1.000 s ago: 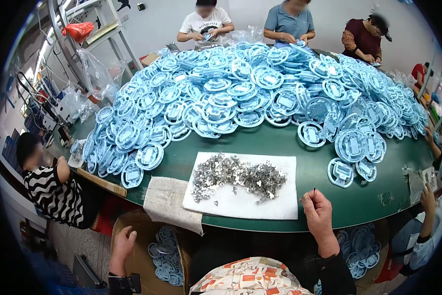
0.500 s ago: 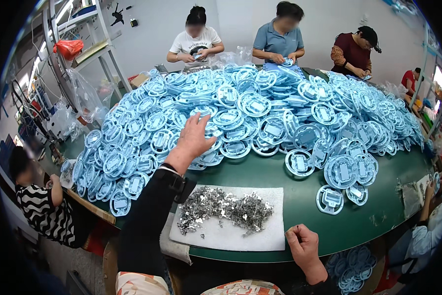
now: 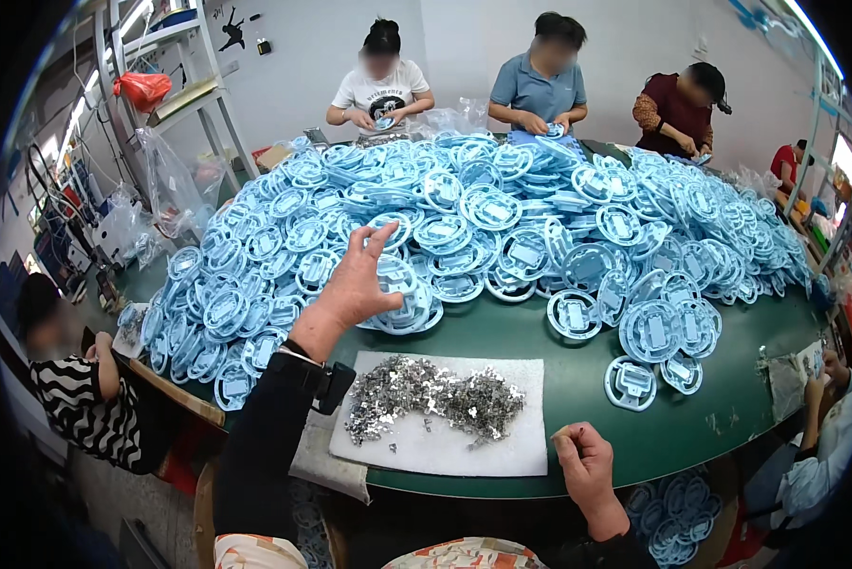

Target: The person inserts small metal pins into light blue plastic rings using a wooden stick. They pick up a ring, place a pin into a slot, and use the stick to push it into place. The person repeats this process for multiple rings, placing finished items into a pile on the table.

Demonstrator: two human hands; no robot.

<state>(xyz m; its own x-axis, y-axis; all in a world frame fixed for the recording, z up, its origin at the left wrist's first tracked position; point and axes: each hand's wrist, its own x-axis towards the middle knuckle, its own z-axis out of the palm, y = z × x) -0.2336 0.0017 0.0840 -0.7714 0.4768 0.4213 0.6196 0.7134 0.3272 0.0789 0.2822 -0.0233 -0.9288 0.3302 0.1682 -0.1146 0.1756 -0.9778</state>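
My left hand (image 3: pixel 346 290) is raised at the near edge of a large heap of light blue round plastic parts (image 3: pixel 490 206). Its thumb and fingers are spread in a wide C, with blue parts showing in the gap; none is clearly gripped. At the front edge of the table, my right hand (image 3: pixel 588 470) is closed in a pinch, and whatever it may hold is too small to make out. Between my hands lies a white foam sheet (image 3: pixel 402 461) bearing a pile of small silvery metal pieces (image 3: pixel 483 406).
The green table (image 3: pixel 502 334) curves along its front edge. Several loose blue parts (image 3: pixel 632 383) lie right of the foam sheet. More blue parts (image 3: pixel 677 512) are below the table edge. Co-workers sit around the table, and a metal rack (image 3: pixel 208 104) stands at the left.
My left hand has drawn back slightly from the heap, and its fingers have turned into a wide C. My right hand stays pinched in nearly the same place.
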